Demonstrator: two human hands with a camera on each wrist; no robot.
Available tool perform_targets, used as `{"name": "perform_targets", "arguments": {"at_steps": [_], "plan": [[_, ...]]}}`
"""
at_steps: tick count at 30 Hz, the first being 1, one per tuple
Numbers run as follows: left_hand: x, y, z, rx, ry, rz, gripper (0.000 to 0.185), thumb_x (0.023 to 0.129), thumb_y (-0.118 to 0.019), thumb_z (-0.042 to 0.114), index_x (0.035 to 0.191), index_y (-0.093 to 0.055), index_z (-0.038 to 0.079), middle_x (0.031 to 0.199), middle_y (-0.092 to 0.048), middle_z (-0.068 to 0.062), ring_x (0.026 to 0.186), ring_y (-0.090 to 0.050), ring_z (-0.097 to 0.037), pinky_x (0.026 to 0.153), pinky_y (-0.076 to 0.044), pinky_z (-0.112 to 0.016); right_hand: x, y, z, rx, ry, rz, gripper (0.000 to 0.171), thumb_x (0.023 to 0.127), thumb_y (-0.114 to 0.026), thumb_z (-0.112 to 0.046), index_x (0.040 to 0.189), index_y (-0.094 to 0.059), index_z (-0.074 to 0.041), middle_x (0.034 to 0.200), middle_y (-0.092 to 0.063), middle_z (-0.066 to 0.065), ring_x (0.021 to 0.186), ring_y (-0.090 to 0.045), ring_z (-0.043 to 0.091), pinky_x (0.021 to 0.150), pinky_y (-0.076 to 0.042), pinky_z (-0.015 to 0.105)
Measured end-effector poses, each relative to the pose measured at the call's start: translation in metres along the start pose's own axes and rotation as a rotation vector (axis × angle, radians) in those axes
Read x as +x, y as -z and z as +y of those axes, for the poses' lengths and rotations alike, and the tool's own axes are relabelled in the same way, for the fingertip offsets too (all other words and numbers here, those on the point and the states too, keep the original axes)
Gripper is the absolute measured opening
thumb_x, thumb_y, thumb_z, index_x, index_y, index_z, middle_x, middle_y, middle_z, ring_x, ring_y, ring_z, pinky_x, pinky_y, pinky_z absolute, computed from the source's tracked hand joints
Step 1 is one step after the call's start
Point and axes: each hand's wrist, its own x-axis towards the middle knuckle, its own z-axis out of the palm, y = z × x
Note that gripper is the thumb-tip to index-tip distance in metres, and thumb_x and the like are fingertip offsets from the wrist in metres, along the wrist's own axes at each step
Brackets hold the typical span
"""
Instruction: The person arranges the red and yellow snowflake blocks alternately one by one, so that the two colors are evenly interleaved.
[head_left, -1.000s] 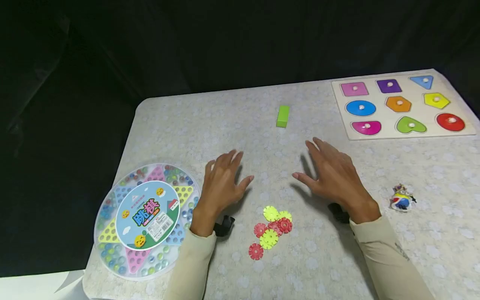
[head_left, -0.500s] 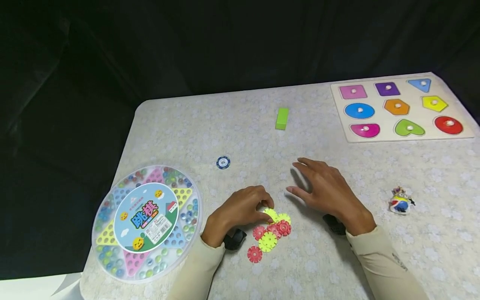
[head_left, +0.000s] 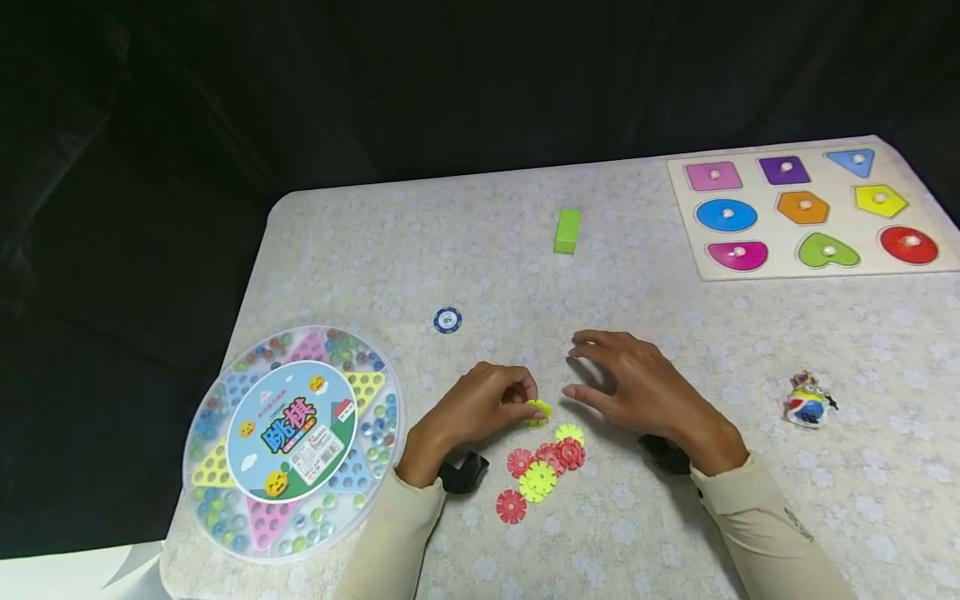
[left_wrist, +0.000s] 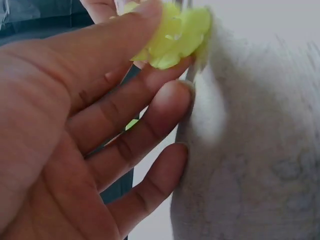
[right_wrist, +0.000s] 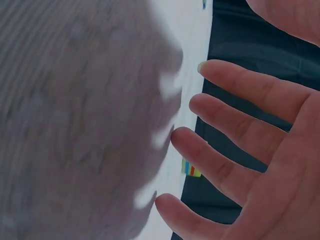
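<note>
Left hand (head_left: 468,412) pinches yellow snowflake disc (head_left: 537,412).

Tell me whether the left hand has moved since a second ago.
Yes. The left hand came back toward the person, away from the green block, uncovering the blue chip.

Six snowflake discs sit at lower centre: three yellow (head_left: 539,479), three red (head_left: 512,505). One poker chip (head_left: 447,320) lies left of centre, one green block (head_left: 567,231) at upper centre. One round Chinese checkers set (head_left: 292,439) sits at lower left, one shape puzzle board (head_left: 810,212) with eight pieces upper right, one minion figure (head_left: 807,399) right. Two hands.
</note>
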Motion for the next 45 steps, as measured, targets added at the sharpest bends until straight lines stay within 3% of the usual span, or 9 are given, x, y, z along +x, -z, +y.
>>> {"name": "perform_targets", "arguments": {"at_steps": [3,6,12,16,20,24,34,40,45], "plan": [[-0.001,0.003,-0.001,0.033,-0.043,0.056,0.014,0.086,-0.079,0.019,0.085,-0.068,0.01,0.097,-0.071,-0.003,0.089,-0.065,-0.015,0.083,-0.051,-0.029,0.001,0.0,-0.004,0.042,0.001,-0.029,0.044,0.087,-0.077,-0.036,0.119,-0.071,-0.007,0.134,-0.062,0.015,0.125,-0.058,0.036,0.101,-0.044,0.058],[-0.002,0.011,-0.005,0.047,-0.037,0.15,0.013,0.086,-0.079,0.015,0.083,-0.068,0.007,0.092,-0.07,-0.005,0.083,-0.064,-0.014,0.078,-0.051,-0.027,0.004,-0.002,-0.008,0.076,0.035,-0.042,0.04,0.086,-0.078,-0.033,0.116,-0.071,-0.007,0.132,-0.064,0.013,0.123,-0.06,0.033,0.101,-0.046,0.055],[-0.009,0.028,-0.014,0.119,0.157,0.374,0.013,0.083,-0.081,0.011,0.082,-0.071,0.003,0.071,-0.066,-0.005,0.063,-0.054,-0.009,0.062,-0.046,-0.024,0.013,-0.01,-0.019,0.045,0.104,-0.067,0.03,0.077,-0.087,-0.032,0.098,-0.075,-0.014,0.1,-0.065,0.0,0.092,-0.063,0.018,0.085,-0.049,0.045],[-0.013,0.031,-0.016,0.142,0.292,0.475,0.017,0.08,-0.084,0.013,0.086,-0.072,0.002,0.068,-0.067,-0.005,0.062,-0.058,-0.013,0.065,-0.052,-0.034,0.016,-0.015,-0.026,0.002,0.092,-0.124,0.031,0.073,-0.089,-0.037,0.094,-0.075,-0.019,0.09,-0.061,-0.005,0.083,-0.059,0.013,0.091,-0.045,0.053],[-0.015,0.033,-0.018,0.135,0.393,0.496,0.021,0.079,-0.085,0.015,0.092,-0.073,0.003,0.068,-0.068,-0.005,0.061,-0.061,-0.016,0.063,-0.053,-0.037,0.016,-0.016,-0.029,-0.01,0.07,-0.155,0.031,0.075,-0.087,-0.038,0.096,-0.074,-0.02,0.093,-0.061,-0.006,0.09,-0.062,0.015,0.099,-0.039,0.062],[-0.017,0.034,-0.019,0.146,0.475,0.514,0.023,0.081,-0.083,0.016,0.098,-0.074,0.004,0.072,-0.07,-0.008,0.061,-0.061,-0.019,0.061,-0.052,-0.038,0.014,-0.014,-0.033,0.026,0.108,-0.155,0.032,0.073,-0.089,-0.036,0.097,-0.074,-0.021,0.096,-0.062,-0.005,0.092,-0.061,0.016,0.097,-0.041,0.058],[-0.022,0.035,-0.022,0.176,0.502,0.541,0.022,0.082,-0.083,0.016,0.098,-0.076,0.003,0.079,-0.066,-0.01,0.069,-0.057,-0.021,0.065,-0.05,-0.039,0.009,-0.025,-0.062,0.023,0.248,-0.293,0.019,0.075,-0.087,-0.035,0.083,-0.072,-0.026,0.087,-0.057,-0.011,0.086,-0.051,0.01,0.104,-0.03,0.068],[-0.027,0.033,-0.023,0.222,0.475,0.54,0.022,0.082,-0.082,0.014,0.097,-0.074,0.0,0.081,-0.062,-0.013,0.074,-0.059,-0.026,0.068,-0.051,-0.043,0.013,-0.023,-0.075,0.077,0.155,-0.382,0.027,0.078,-0.085,-0.023,0.068,-0.06,-0.028,0.074,-0.05,-0.014,0.075,-0.047,0.005,0.098,-0.032,0.064],[-0.03,0.032,-0.022,0.236,0.46,0.557,0.019,0.081,-0.082,0.01,0.095,-0.075,-0.001,0.083,-0.063,-0.016,0.077,-0.062,-0.03,0.072,-0.052,-0.045,0.02,-0.017,-0.077,0.33,0.01,-0.439,0.028,0.077,-0.084,-0.009,0.064,-0.063,-0.023,0.067,-0.056,-0.015,0.067,-0.05,0.001,0.086,-0.036,0.045]]}}
